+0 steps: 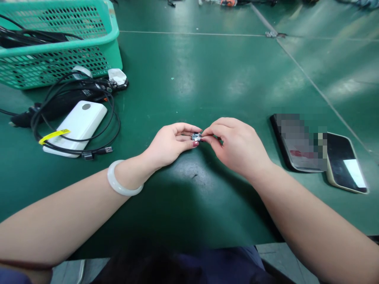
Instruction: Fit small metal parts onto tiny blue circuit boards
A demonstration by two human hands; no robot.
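Between my two hands is a small silvery metal part with dark edges, too small to name more exactly. My left hand grips it from the left, thumb below and fingers above. From the right, my right hand pinches at its right end with thumb and forefinger closed; whether a separate tiny piece is between those fingertips cannot be made out. Both hands are just above the green tabletop, near its front edge. A pale bangle circles my left wrist.
A green plastic basket with black cables stands at the back left. Before it lie a black handheld tool, a white power bank and a coiled black USB cable. Two phones, one black-edged, one pale-cased, lie at right.
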